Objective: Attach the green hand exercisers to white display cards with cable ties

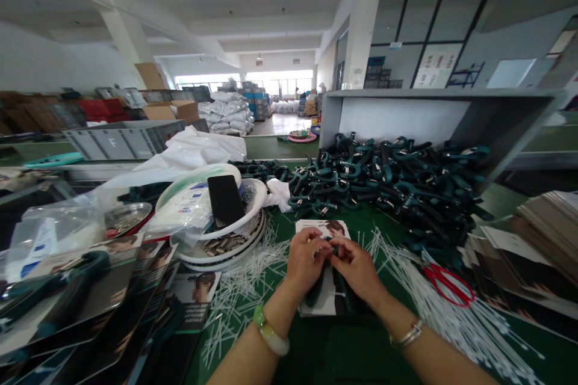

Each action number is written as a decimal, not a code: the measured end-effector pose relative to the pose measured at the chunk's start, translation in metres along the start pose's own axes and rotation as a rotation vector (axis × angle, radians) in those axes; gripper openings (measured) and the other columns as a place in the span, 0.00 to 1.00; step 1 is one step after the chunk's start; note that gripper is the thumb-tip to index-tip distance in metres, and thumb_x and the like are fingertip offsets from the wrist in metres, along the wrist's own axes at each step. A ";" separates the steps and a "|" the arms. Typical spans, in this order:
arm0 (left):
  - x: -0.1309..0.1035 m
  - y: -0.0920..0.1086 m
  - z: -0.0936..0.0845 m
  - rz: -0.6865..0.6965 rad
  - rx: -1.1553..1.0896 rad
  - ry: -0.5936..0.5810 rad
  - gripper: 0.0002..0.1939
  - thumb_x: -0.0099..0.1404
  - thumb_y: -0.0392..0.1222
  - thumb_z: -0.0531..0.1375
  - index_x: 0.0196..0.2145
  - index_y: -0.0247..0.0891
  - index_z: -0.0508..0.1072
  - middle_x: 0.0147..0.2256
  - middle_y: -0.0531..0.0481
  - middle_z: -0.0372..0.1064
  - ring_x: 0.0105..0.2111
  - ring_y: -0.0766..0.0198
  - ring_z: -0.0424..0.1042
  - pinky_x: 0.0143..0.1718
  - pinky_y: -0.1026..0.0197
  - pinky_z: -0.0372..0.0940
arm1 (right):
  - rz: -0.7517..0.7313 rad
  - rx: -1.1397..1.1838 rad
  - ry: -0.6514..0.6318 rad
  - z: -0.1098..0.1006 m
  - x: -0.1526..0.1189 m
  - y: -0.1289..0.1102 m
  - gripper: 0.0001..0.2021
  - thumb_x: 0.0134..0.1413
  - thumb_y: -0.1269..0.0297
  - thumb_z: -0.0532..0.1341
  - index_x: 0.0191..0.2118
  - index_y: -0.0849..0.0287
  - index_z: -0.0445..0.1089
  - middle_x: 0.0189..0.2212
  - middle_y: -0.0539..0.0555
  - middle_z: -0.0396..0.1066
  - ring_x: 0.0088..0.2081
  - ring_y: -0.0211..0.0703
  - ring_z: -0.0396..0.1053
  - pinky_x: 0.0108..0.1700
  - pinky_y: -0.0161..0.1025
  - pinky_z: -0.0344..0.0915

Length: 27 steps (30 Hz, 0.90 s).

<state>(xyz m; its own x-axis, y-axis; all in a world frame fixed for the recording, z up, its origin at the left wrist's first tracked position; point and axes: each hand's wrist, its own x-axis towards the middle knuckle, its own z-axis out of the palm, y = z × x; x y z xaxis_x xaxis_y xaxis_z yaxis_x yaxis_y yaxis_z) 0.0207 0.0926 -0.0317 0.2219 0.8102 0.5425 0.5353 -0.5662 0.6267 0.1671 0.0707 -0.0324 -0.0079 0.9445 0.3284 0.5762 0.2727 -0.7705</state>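
Both hands meet over a printed card on the green table. A dark green-handled tool lies on that card, partly under my fingers. My left hand has its fingertips pinched together at the tool's upper end; what they grip is too small to make out. Close against it, my right hand also has its fingers drawn together at the same spot, and its hold is hidden too. White cable ties are scattered left of my hands, and a bundle of them lies to the right.
Red-handled scissors rest on the right bundle. A heap of green-handled tools spills from a grey bin. Stacked cards stand right. At left are carded tools and bowls with a phone on top.
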 end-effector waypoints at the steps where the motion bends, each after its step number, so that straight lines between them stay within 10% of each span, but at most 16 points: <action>1: -0.001 0.001 0.000 0.029 0.020 0.037 0.06 0.58 0.38 0.58 0.31 0.41 0.76 0.41 0.47 0.66 0.42 0.59 0.65 0.46 0.55 0.60 | -0.041 0.045 0.047 0.001 -0.002 0.002 0.11 0.49 0.58 0.59 0.37 0.57 0.72 0.28 0.52 0.69 0.25 0.40 0.64 0.26 0.37 0.61; 11: 0.000 0.027 -0.016 0.273 0.064 0.138 0.09 0.62 0.36 0.53 0.31 0.42 0.74 0.33 0.50 0.66 0.38 0.62 0.65 0.55 0.49 0.51 | -0.169 -0.254 -0.165 -0.008 0.015 -0.009 0.07 0.49 0.65 0.58 0.34 0.57 0.73 0.46 0.58 0.68 0.48 0.51 0.66 0.47 0.48 0.63; 18: -0.021 0.010 -0.010 -0.197 0.094 -0.162 0.16 0.59 0.46 0.57 0.45 0.41 0.69 0.43 0.46 0.68 0.45 0.56 0.65 0.48 0.53 0.60 | -0.320 -0.113 0.063 -0.008 0.005 0.008 0.10 0.57 0.62 0.54 0.31 0.58 0.70 0.31 0.55 0.71 0.39 0.45 0.68 0.43 0.42 0.65; 27: -0.017 0.025 -0.011 -0.420 0.210 -0.203 0.15 0.56 0.52 0.58 0.41 0.47 0.72 0.44 0.50 0.68 0.46 0.54 0.64 0.45 0.54 0.59 | -0.453 -0.507 -0.188 -0.022 -0.028 -0.016 0.10 0.56 0.70 0.53 0.29 0.58 0.71 0.30 0.55 0.69 0.36 0.45 0.64 0.37 0.40 0.63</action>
<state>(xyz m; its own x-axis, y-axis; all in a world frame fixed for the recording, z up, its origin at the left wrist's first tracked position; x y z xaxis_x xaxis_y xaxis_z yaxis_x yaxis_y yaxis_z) 0.0210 0.0628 -0.0194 0.0950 0.9863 0.1350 0.7602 -0.1594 0.6298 0.1765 0.0360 -0.0172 -0.4516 0.7865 0.4213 0.7922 0.5707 -0.2161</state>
